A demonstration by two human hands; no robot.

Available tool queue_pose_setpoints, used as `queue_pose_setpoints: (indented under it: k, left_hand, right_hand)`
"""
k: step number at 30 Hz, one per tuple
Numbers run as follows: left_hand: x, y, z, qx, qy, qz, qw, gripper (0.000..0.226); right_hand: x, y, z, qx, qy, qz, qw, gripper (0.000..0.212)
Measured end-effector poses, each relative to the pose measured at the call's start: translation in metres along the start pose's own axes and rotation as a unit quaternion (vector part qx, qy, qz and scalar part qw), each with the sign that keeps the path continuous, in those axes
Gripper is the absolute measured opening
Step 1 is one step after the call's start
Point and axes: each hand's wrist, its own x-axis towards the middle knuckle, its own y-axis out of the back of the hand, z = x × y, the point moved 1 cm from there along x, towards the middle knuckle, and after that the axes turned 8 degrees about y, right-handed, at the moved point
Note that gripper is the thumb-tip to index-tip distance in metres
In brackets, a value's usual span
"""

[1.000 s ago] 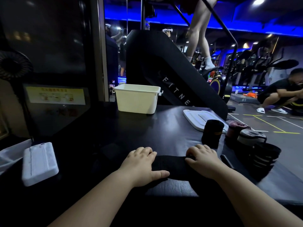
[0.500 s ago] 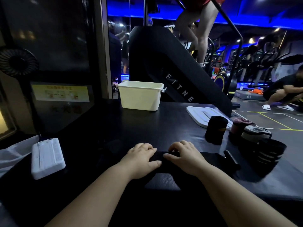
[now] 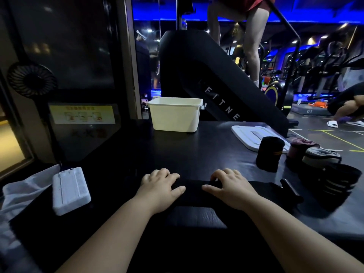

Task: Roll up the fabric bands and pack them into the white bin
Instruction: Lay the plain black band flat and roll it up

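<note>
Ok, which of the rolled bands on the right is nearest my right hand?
The black roll with the small yellow label, leftmost of the group, just beyond your right hand; the dark red, pale and striped ones lie farther right.

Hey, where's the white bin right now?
In the head view, the white bin stands at the far edge of the black table, near mid-frame, in front of the black stair machine, with a flat white lid lying to its right.

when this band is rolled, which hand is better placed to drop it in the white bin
Left, probably. The left hand sits almost straight in front of the white bin; the right hand lies off to its side. Both grip the black band.
</note>
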Motion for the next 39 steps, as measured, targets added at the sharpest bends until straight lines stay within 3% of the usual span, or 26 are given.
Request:
queue_pose_setpoints:
  k: [5, 8, 10, 13, 18, 23, 27, 36, 39]
  left_hand:
    - [-0.003, -0.003, 0.0, 0.024, 0.02, -0.028, 0.999, 0.06]
    - [-0.002, -0.004, -0.002, -0.007, 0.01, -0.049, 0.999, 0.06]
    - [-0.001, -0.004, -0.005, -0.018, -0.002, -0.057, 0.998, 0.06]
    - [-0.001, -0.004, -0.012, -0.014, -0.009, -0.062, 0.998, 0.063]
    - [-0.01, -0.002, -0.024, 0.013, 0.036, -0.048, 0.998, 0.073]
    - [-0.021, 0.0, -0.038, 0.006, 0.071, -0.039, 0.997, 0.076]
    - [-0.02, -0.001, -0.04, 0.012, 0.067, -0.04, 0.997, 0.076]
    - [-0.025, 0.003, -0.044, 0.017, 0.031, -0.076, 0.996, 0.095]
    - [-0.028, 0.005, -0.044, -0.009, 0.031, -0.074, 0.997, 0.097]
  right_hand:
    - [-0.003, 0.001, -0.002, -0.01, 0.007, 0.001, 1.0, 0.048]
    - [-0.005, 0.001, -0.005, -0.028, 0.056, 0.01, 0.998, 0.047]
    - [-0.006, 0.003, -0.006, -0.034, 0.094, -0.013, 0.995, 0.063]
    - [-0.007, 0.005, -0.005, -0.038, 0.103, -0.048, 0.993, 0.108]
    - [-0.009, 0.004, -0.004, -0.052, 0.1, -0.047, 0.993, 0.122]
    - [-0.008, 0.005, -0.002, -0.054, 0.099, -0.06, 0.992, 0.112]
    - [-0.008, 0.005, -0.007, -0.065, 0.095, -0.07, 0.991, 0.063]
    - [0.028, 0.028, -0.035, 0.039, 0.089, -0.123, 0.988, 0.054]
    - [0.045, 0.026, -0.057, 0.028, 0.102, -0.135, 0.985, 0.048]
